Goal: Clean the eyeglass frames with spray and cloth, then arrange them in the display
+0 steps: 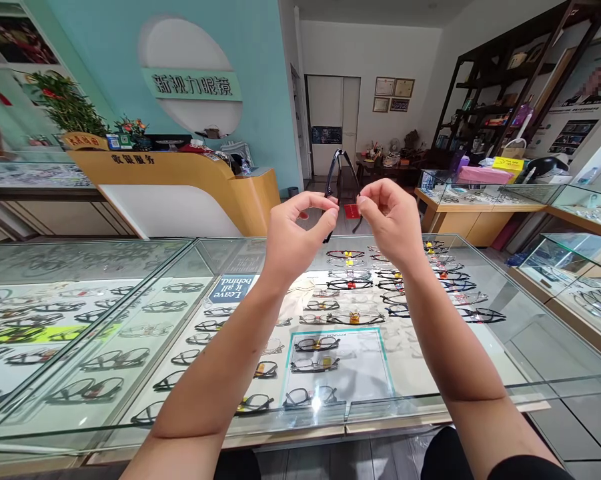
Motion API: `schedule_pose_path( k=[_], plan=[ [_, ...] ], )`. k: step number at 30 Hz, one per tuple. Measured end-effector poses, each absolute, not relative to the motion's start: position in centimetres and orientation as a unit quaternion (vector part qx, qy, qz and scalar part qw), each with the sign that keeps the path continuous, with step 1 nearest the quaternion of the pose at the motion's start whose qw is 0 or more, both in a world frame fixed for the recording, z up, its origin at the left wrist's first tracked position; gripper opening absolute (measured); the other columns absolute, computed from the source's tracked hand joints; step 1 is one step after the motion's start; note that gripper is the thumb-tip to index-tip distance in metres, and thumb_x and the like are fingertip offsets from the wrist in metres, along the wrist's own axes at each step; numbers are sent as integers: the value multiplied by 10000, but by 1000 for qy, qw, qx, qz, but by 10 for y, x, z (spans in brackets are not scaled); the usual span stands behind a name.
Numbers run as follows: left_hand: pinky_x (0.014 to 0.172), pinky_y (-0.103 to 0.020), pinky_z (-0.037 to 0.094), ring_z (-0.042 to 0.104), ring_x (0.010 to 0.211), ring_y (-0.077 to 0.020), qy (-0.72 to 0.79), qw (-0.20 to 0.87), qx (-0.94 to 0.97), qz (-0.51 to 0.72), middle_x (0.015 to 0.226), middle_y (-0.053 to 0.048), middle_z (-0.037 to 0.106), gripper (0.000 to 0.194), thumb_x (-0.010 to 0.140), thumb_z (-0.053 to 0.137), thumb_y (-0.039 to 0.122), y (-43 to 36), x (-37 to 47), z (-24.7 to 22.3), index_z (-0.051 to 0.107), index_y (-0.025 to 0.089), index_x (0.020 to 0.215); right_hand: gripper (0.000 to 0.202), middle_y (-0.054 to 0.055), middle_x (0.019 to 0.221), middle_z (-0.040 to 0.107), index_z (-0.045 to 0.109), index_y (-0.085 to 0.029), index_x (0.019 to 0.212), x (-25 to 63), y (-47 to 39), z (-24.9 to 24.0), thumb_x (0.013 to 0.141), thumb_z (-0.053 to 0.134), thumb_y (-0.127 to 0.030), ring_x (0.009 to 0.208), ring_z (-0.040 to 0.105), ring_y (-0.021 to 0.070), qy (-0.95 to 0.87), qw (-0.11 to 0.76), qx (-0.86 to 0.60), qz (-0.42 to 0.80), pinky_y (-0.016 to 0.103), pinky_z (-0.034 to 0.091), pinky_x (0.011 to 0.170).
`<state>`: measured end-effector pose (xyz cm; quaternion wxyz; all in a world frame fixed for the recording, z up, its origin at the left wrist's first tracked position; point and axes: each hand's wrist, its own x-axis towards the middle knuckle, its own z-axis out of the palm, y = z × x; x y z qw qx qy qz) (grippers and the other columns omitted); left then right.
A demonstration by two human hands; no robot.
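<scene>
The left hand (300, 230) and right hand (394, 223) each pinch a side of the dark glasses (332, 175), held up above the glass-topped desk (500, 293); spectacle frames (355, 319) lie in rows under its glass, near a blue card (227, 289)

Your left hand (300, 235) and right hand (393, 223) are bare, as are your forearms. A plain black short sleeve (523, 469) edges your right upper arm; your lower wear shows as rounded black shapes (445, 457).
</scene>
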<state>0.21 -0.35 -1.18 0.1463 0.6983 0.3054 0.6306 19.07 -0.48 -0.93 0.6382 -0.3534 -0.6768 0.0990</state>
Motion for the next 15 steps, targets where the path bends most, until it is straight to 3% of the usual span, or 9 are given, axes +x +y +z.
schedule_pose_path(
  k=[5,10,15],
  plan=[
    [1054,-389,613,798,1134,-233,287,150,710,626,1108,-53,869,124,995,791,351,2,-1,-12,824,232,997,178,-38,677,654,663,-261,1069,205,-6,-9,1128,583,-409,656,651,183,-647,633,-425,-8,342,517,753],
    [1021,-344,645,799,1082,-202,253,194,718,618,1090,-59,844,239,1023,804,464,5,0,-14,766,229,1025,314,66,1042,795,630,-281,1288,211,-2,-11,1163,491,-532,923,782,248,-640,636,-427,-61,424,606,895],
    [975,-322,659,817,1073,-191,238,239,702,627,1054,-26,797,334,959,890,473,8,4,-18,655,247,1029,609,126,1400,730,489,-313,1516,204,1,-16,1053,682,-658,1241,744,319,-669,627,-389,-92,539,619,1083]
  ],
)
